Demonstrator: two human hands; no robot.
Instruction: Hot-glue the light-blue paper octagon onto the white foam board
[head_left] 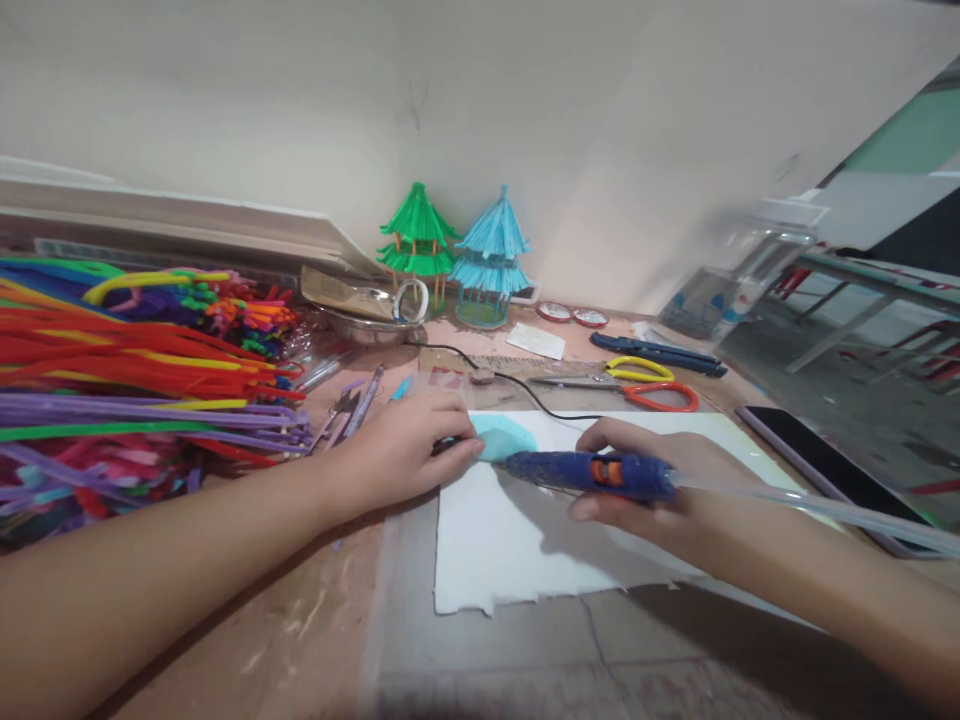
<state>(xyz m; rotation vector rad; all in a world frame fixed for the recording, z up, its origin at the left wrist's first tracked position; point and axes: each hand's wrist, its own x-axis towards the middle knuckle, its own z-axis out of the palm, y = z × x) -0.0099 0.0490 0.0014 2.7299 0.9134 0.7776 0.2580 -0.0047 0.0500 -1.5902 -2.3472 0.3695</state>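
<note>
A blue hot glue gun (pixel 555 470) is gripped in my right hand (pixel 660 490), fingers wrapped around its handle behind the body. A long clear glue stick (pixel 780 503) runs out of its back end to the right. The nozzle points left and meets the near edge of a light blue flat piece (pixel 506 436) lying on white card (pixel 487 550). At that piece's left edge, my left hand (pixel 424 440) has thumb and forefinger pinched together on it. Whatever sits beneath those fingers is hidden.
Bundles of colourful pipe cleaners (pixel 142 360) fill the left side. Green (pixel 418 235) and light blue (pixel 491 265) little pavilions stand by the wall. Behind the card lie scissors (pixel 645 385) and a dark blue cutter (pixel 656 353); a phone (pixel 825 470) rests at right.
</note>
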